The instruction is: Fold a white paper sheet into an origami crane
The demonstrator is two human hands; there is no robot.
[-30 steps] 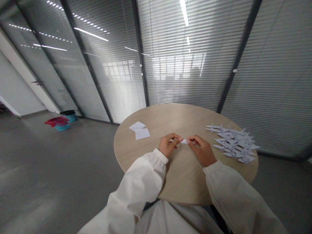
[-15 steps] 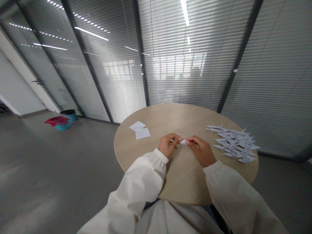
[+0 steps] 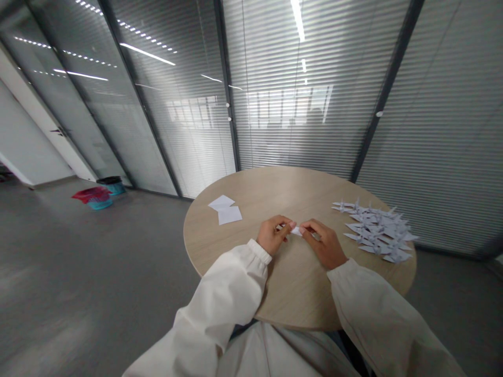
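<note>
A small folded piece of white paper [image 3: 296, 231] is pinched between my two hands over the middle of the round table. My left hand [image 3: 274, 234] grips its left end with thumb and fingers. On the right end, my right hand [image 3: 323, 243] has thumb and forefinger pressed together. Much of the paper is covered by my fingers, so its exact folds are hard to make out. To the right lies a cluster of several folded white paper cranes [image 3: 379, 230]. Flat white paper sheets [image 3: 230, 215] rest on the left of the tabletop.
The round wooden table [image 3: 298, 288] stands close to a glass partition with blinds [image 3: 306, 141]. On the floor at left are a bin with a red liner [image 3: 94, 198] and a blue bin with a black liner [image 3: 112, 185].
Both hands stay in nearly the same place around the folded paper. Only slight finger movement shows, and the paper has shifted a few pixels.
</note>
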